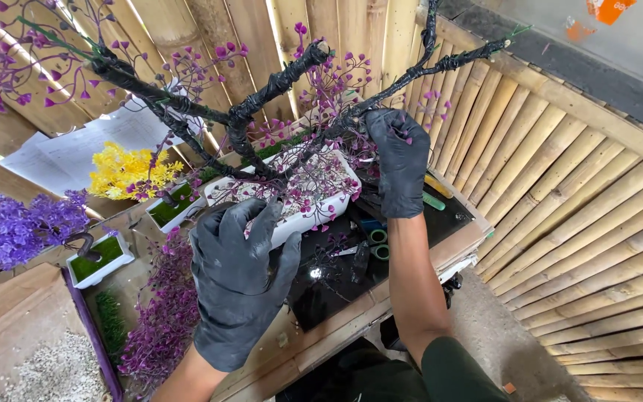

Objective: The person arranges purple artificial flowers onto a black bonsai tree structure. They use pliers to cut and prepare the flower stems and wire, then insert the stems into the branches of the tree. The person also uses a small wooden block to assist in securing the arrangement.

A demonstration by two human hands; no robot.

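Tree (262, 112), artificial, black-wrapped trunk and branches w/ small purple-pink leaves, stands in a white rectangular pot (314, 212) on the dark-topped workbench (351, 275), centre of view. I see my left hand (236, 279), black glove, fingers curled at the near-left edge of the pot among low leaf sprigs; whether it pinches a sprig or only rests on the rim, cannot tell. My right hand (400, 160), also black-gloved, is closed around a right-side branch where it forks, grip firm, arm reaching up from below.

Outward from hands: green-handled scissors (376, 242) lie on the bench just beside the pot, near right. A green marker or tool (433, 199) lies right of the right wrist. Left of the tree, a yellow-flowered plant (124, 171) in a small white tray w/ green base; further left a purple-flowered one (27, 227), same kind of tray. Loose purple sprigs (161, 313) heaped below them. Bamboo wall (582, 216) runs behind and to the right.
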